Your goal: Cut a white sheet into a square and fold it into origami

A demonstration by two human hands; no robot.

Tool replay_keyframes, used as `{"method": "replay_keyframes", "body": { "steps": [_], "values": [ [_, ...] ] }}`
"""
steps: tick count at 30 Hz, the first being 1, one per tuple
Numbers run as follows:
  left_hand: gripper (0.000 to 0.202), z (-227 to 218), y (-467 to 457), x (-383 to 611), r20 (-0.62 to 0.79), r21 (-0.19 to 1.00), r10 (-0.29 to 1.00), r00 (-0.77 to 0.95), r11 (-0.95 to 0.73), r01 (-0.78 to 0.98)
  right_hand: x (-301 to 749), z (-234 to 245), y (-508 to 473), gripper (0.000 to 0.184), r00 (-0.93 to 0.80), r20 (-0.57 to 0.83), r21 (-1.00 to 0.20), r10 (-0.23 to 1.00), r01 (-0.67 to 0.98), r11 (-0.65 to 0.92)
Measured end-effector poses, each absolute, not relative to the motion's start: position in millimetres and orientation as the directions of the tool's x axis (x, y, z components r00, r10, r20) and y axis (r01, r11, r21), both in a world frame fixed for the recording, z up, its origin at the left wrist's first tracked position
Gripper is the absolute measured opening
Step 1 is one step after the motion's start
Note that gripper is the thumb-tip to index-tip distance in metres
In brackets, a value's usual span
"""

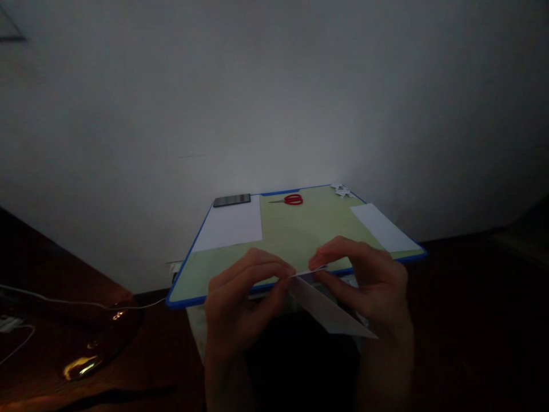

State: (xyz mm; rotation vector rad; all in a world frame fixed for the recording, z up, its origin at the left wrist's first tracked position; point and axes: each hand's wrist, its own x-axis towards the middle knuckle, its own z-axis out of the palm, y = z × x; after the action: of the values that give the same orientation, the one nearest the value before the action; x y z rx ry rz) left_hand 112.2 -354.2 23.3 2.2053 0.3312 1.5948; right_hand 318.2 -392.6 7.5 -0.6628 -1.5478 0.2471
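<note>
My left hand (242,303) and my right hand (364,280) are raised in front of the near edge of a green board with a blue rim (300,229). Both pinch a folded white paper (328,312) at its upper corner, fingertips almost touching each other. The paper slopes down and to the right below my right hand, held in the air just short of the board. The fingers of both hands are curled and pressed on the paper's edge.
On the board lie a white sheet (229,226) at the left, another white sheet (384,229) at the right, red scissors (291,199) and a dark phone (231,200) at the back, small white paper scraps (342,190) at the far right corner. White cables (64,303) run at left.
</note>
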Motion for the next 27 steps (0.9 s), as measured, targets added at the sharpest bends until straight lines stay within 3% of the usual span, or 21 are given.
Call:
{"method": "replay_keyframes", "body": {
  "steps": [4,9,20,27],
  "values": [
    [0.026,22.7,-355.3,116.8,0.863,0.462,0.418,0.285,-0.881,-0.106,318.2,10.0,-392.0,0.039,0.02,0.841,-0.532,0.541,0.219,0.818],
    [0.025,24.2,-357.2,118.7,0.86,0.458,0.411,0.302,-0.883,-0.102,318.4,11.1,-389.1,0.023,0.0,0.859,-0.503,0.512,0.186,0.844],
    [0.029,22.1,-355.1,119.8,0.895,0.388,0.358,0.266,-0.919,-0.069,320.1,14.9,-390.9,0.025,0.073,0.916,-0.397,0.394,0.298,0.868],
    [0.028,22.1,-355.4,121.3,0.906,0.369,0.347,0.242,-0.928,-0.051,322.3,20.0,-397.2,0.028,0.003,0.922,-0.36,0.386,0.369,0.857]
  ]
}}
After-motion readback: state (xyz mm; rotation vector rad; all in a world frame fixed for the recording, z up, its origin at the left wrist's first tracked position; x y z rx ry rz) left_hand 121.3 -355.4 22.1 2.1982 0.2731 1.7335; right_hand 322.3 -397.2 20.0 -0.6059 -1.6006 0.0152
